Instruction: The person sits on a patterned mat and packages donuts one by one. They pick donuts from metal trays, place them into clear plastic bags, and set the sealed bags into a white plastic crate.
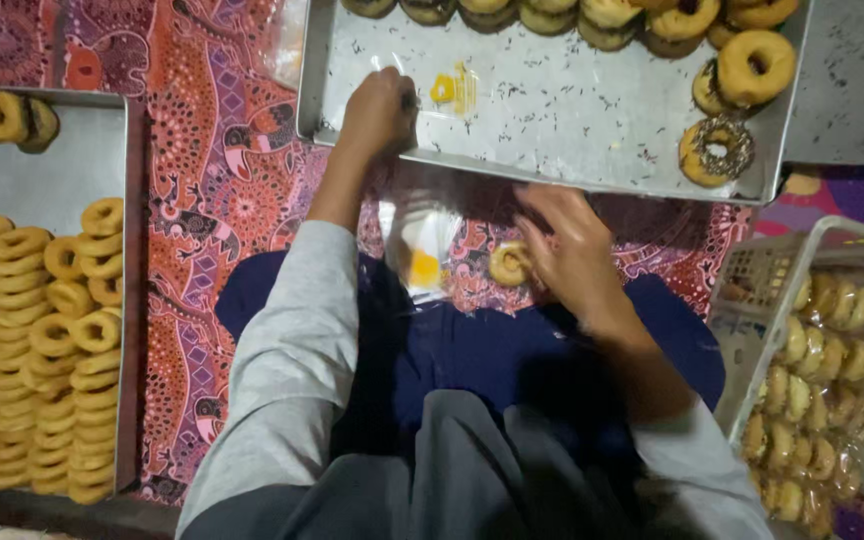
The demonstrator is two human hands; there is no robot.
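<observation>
Left hand (pixel 380 112), upper centre, pinches the top of a clear thin plastic bag (pixel 420 240) w/ fingers closed; right hand (pixel 572 245), centre, fingers curled round 1 small golden ring doughnut (pixel 509 264) beside the bag. Doughnut looks soft, light, crushable: hold by outer rim; bag limp, slippery

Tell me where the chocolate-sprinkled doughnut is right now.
In the head view, the sprinkled doughnut lies in the front right corner of the metal tray, below a plain glazed doughnut, beyond the right hand.
</observation>
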